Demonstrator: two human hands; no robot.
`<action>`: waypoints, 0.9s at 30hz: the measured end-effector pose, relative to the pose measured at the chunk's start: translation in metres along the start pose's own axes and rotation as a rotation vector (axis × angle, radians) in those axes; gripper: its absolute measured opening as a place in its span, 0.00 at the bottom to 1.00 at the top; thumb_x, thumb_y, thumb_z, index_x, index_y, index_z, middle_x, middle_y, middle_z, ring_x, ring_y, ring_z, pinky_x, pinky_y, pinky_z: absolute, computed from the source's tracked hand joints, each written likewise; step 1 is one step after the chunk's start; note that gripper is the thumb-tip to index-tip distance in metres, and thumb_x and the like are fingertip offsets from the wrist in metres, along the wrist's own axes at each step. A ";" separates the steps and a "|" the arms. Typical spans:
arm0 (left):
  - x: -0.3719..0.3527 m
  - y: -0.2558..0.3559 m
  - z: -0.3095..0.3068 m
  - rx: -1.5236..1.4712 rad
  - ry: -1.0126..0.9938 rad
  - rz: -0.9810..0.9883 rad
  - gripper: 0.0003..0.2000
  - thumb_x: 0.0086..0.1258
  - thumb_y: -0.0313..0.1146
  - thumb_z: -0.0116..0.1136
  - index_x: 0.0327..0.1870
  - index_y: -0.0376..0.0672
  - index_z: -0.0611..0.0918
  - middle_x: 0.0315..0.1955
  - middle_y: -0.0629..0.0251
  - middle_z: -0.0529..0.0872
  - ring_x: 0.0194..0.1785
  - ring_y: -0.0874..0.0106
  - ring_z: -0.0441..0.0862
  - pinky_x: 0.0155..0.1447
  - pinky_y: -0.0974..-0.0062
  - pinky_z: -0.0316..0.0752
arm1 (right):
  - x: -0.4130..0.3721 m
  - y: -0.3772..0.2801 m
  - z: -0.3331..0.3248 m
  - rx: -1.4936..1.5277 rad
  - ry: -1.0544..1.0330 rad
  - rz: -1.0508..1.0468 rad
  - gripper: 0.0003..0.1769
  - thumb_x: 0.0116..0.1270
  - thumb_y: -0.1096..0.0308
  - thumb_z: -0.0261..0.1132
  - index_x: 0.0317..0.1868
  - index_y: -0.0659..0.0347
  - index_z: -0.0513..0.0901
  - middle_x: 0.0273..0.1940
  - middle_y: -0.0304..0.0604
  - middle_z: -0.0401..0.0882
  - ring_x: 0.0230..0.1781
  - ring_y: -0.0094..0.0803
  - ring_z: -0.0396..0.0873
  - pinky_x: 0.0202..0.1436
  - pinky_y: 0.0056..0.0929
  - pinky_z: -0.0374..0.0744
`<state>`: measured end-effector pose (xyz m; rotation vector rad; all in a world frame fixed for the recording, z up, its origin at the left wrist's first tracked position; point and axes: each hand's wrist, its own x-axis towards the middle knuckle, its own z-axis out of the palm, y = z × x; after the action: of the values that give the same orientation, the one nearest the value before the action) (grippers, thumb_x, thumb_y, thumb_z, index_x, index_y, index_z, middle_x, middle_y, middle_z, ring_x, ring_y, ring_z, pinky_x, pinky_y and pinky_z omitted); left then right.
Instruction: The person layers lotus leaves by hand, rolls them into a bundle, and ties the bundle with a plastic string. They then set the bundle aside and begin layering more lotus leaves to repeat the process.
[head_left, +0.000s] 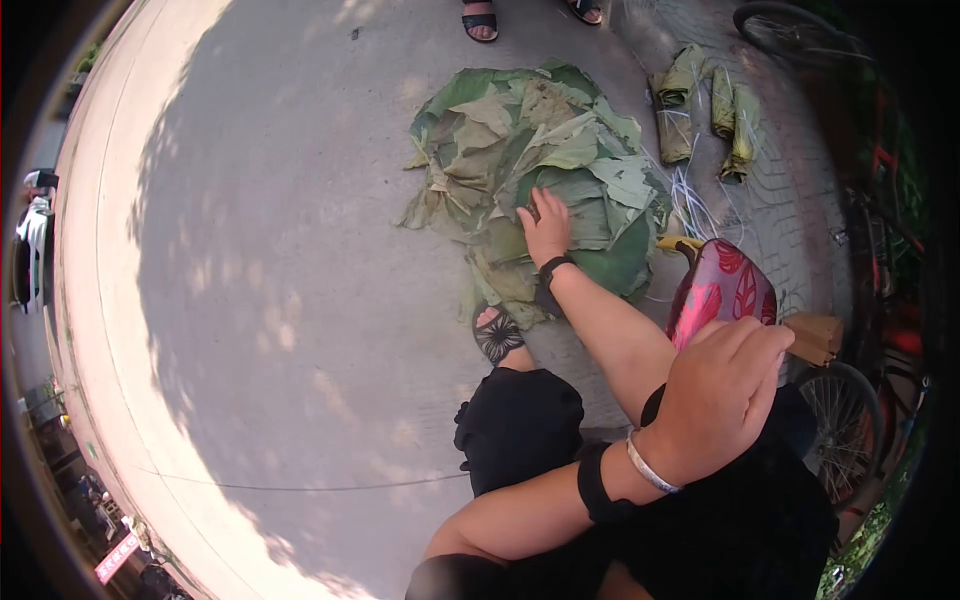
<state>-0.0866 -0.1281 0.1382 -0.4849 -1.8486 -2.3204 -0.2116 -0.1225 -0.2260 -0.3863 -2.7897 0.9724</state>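
Note:
A broad pile of large green and faded lotus leaves [540,130] lies spread on the pavement in front of me. My right hand [545,228] rests on its near part, fingers apart. Crossing over my right arm, my left hand [720,395] is raised at the right, its fingers curled and pressed together; whatever they hold, if anything, is hidden. Just beyond that hand stands a pink and grey item with a leaf pattern [728,285]. White strings [690,205] lie loose beside the leaves.
Several rolled, tied leaf bundles [680,105] lie at upper right. Bicycle wheels [840,420] and a brown block [815,338] are at right. Another person's sandaled foot [480,22] shows at the top. My own sandaled foot [497,335] is beside the pile's near edge.

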 end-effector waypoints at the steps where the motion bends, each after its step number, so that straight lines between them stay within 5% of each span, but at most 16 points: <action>1: 0.002 -0.001 -0.002 -0.010 -0.004 -0.011 0.10 0.61 0.20 0.59 0.44 0.36 0.81 0.26 0.59 0.80 0.30 0.58 0.78 0.40 0.65 0.74 | -0.003 -0.010 -0.001 -0.091 -0.035 0.004 0.32 0.63 0.57 0.69 0.67 0.55 0.74 0.69 0.47 0.69 0.70 0.47 0.63 0.72 0.44 0.64; 5: 0.006 -0.006 -0.009 0.002 0.001 -0.028 0.10 0.62 0.20 0.58 0.45 0.36 0.80 0.26 0.60 0.79 0.29 0.59 0.78 0.40 0.65 0.73 | -0.002 -0.022 -0.002 -0.195 -0.140 0.073 0.43 0.57 0.54 0.73 0.72 0.56 0.67 0.75 0.45 0.61 0.74 0.46 0.57 0.73 0.47 0.61; 17: 0.021 -0.017 0.006 -0.030 0.030 -0.023 0.08 0.64 0.20 0.58 0.43 0.36 0.80 0.28 0.57 0.79 0.32 0.56 0.78 0.39 0.63 0.72 | 0.002 0.000 -0.016 -0.196 -0.130 -0.205 0.33 0.58 0.69 0.61 0.67 0.63 0.69 0.67 0.53 0.71 0.68 0.50 0.68 0.69 0.42 0.69; 23: 0.018 -0.019 0.006 -0.012 0.021 -0.074 0.07 0.65 0.20 0.57 0.43 0.36 0.80 0.31 0.56 0.82 0.34 0.56 0.80 0.41 0.63 0.74 | -0.001 -0.006 -0.006 -0.256 -0.025 -0.128 0.29 0.60 0.66 0.60 0.63 0.64 0.73 0.64 0.53 0.74 0.66 0.47 0.70 0.69 0.41 0.68; 27: 0.015 -0.018 0.006 -0.005 0.003 -0.091 0.07 0.64 0.21 0.57 0.42 0.36 0.81 0.32 0.56 0.82 0.35 0.56 0.81 0.42 0.64 0.74 | 0.023 0.010 -0.010 0.165 -0.094 0.199 0.24 0.67 0.63 0.55 0.61 0.65 0.75 0.58 0.56 0.78 0.61 0.46 0.74 0.66 0.41 0.70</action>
<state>-0.1056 -0.1163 0.1275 -0.4056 -1.9027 -2.3824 -0.2293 -0.1022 -0.2229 -0.6177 -2.7655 1.2856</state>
